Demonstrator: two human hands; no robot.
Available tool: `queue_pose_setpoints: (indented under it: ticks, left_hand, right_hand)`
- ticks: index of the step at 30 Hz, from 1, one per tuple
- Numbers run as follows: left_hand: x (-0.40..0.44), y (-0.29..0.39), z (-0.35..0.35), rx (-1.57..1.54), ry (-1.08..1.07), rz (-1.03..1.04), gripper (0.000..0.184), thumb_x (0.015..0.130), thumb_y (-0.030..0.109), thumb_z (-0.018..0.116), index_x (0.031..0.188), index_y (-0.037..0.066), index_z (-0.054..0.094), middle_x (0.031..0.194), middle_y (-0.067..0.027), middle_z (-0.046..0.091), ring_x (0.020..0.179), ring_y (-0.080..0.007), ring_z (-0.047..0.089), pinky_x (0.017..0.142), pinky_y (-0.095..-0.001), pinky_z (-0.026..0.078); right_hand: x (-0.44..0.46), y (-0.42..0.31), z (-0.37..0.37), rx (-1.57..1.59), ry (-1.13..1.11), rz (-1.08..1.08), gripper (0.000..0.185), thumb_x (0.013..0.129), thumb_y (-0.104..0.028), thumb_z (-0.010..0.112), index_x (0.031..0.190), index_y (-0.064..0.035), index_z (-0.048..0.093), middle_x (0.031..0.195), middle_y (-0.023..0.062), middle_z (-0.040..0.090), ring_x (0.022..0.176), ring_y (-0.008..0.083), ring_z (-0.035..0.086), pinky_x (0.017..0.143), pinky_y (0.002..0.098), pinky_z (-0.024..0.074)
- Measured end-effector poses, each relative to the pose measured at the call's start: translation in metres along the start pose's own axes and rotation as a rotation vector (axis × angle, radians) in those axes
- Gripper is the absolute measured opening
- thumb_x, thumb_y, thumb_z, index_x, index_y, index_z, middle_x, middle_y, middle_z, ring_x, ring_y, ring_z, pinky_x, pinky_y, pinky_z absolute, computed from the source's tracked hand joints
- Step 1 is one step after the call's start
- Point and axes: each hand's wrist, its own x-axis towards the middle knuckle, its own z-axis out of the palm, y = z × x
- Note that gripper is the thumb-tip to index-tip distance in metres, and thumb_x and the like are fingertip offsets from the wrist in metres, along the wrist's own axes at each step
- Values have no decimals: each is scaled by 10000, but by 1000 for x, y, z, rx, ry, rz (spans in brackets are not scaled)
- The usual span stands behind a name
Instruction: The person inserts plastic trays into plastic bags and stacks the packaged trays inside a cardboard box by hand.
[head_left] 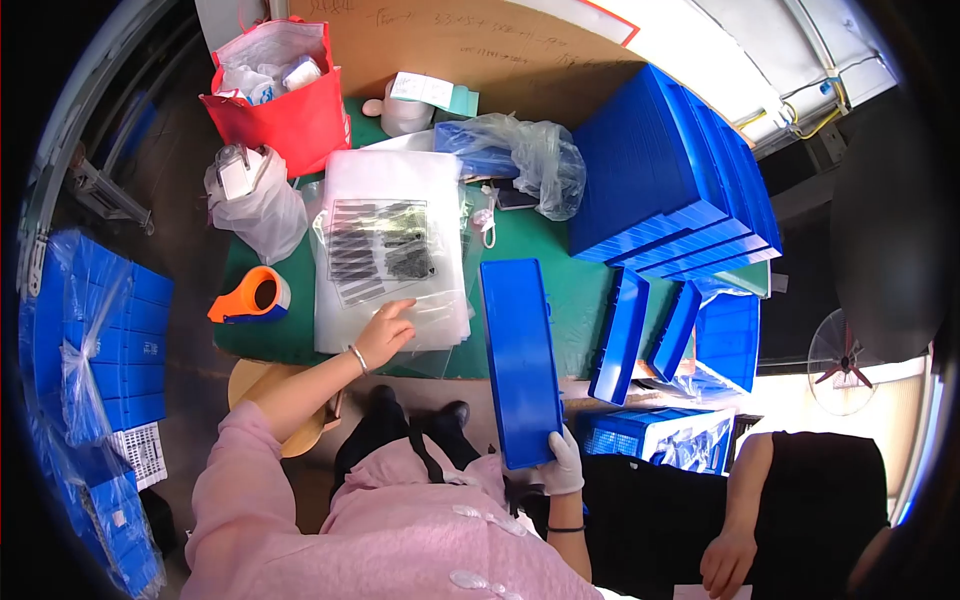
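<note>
My left hand (384, 336) is bare, with a bracelet at the wrist. Its fingers are partly extended and touch the lower part of a stack of clear plastic bags (390, 185), which has dark printing on the top one. In my right hand (562, 466), which wears a white glove, I grip the near end of a long blue plastic tray (522, 360). The tray slants over the front edge of the green table (480, 362). Part of the right hand is hidden behind it.
Stacked blue bins (660, 165) stand at the back right, near two narrow blue trays (620, 335). An orange tape dispenser (250, 297) and a red bag (275, 100) are on the left. Beside me on the right, another person's hand (728, 562) is near white paper.
</note>
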Motion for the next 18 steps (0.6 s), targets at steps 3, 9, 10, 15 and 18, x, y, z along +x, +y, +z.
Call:
queue_pose_setpoints:
  ticks: [3,9,10,15,18]
  left_hand:
    - [28,19,11,-77,49,-143,126,685,137,617,665,14,600,1009,-128,536,961,-290,480,836,-354,378]
    - [59,33,22,-281,329,-477,126,685,110,612,657,-7,575,805,-120,526,770,-258,517,669,-319,422]
    - [58,37,23,-275,383,-408,108,690,93,601,678,-9,568,810,-122,518,762,-254,516,652,-314,421]
    - [61,74,12,437,220,307,64,691,58,558,731,30,515,878,-114,507,872,-290,479,778,-394,370]
    - [68,60,10,591,205,398,43,708,51,548,738,34,524,870,-111,513,829,-256,499,745,-376,394]
  right_hand:
    - [-3,-4,0,-128,7,-36,377,805,-201,564,1095,18,463,978,64,557,871,137,539,763,261,434]
    - [-31,-8,-16,-498,49,34,370,782,-202,592,1049,38,503,932,40,550,835,92,497,748,230,406]
    - [-38,-10,-16,-450,68,89,378,781,-216,594,1050,38,518,932,47,558,857,96,501,763,232,405]
    - [-29,-2,-6,-498,-4,50,459,766,-277,614,1079,42,512,969,50,550,880,107,494,797,241,393]
    - [-27,5,-6,-325,90,11,419,768,-249,618,1057,37,517,940,40,549,855,98,494,763,243,401]
